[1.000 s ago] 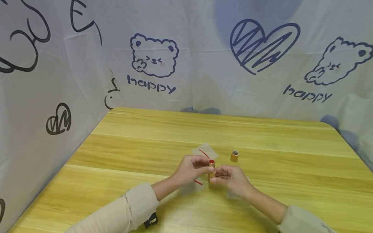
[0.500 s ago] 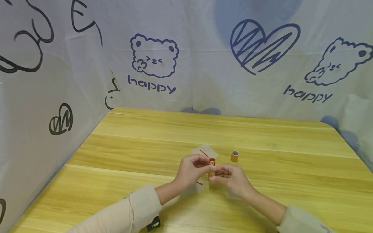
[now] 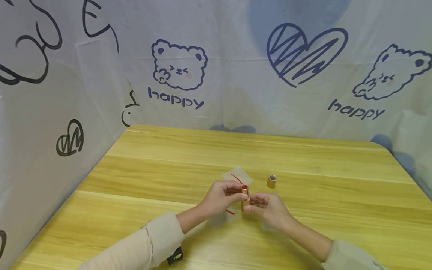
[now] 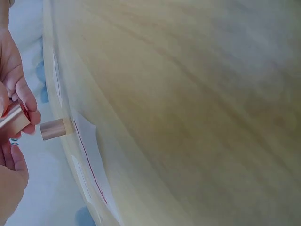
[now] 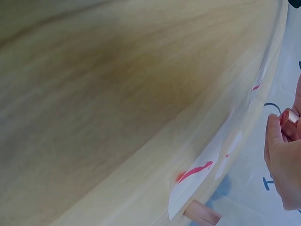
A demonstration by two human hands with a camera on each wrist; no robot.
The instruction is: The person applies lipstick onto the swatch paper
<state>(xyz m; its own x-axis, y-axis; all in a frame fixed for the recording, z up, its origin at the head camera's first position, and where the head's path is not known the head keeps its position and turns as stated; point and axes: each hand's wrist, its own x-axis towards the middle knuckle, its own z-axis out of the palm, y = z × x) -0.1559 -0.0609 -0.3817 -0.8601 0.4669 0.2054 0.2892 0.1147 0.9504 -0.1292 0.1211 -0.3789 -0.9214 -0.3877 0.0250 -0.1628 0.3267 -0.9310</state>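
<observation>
Both hands hold a gold lipstick upright over the middle of the table, red showing in its open top. My left hand pinches the upper part between thumb and fingers. Lower down, the tube is pinched by my right hand. In the left wrist view the shiny lipstick tube shows at the left edge between the hands. The right wrist view has the lipstick's red end at the right edge. Its gold cap stands apart on the table, hollow end up, beyond the right hand.
A paper piece with a red stroke lies behind the hands. Another red-marked paper is partly under the left hand, and a third paper under the right. A small black object sits by the left sleeve. Printed cloth hangs behind the table.
Both hands and the lipstick rose very slightly half a second ago and are now back down at about the earlier height. Cap and papers have stayed in place.
</observation>
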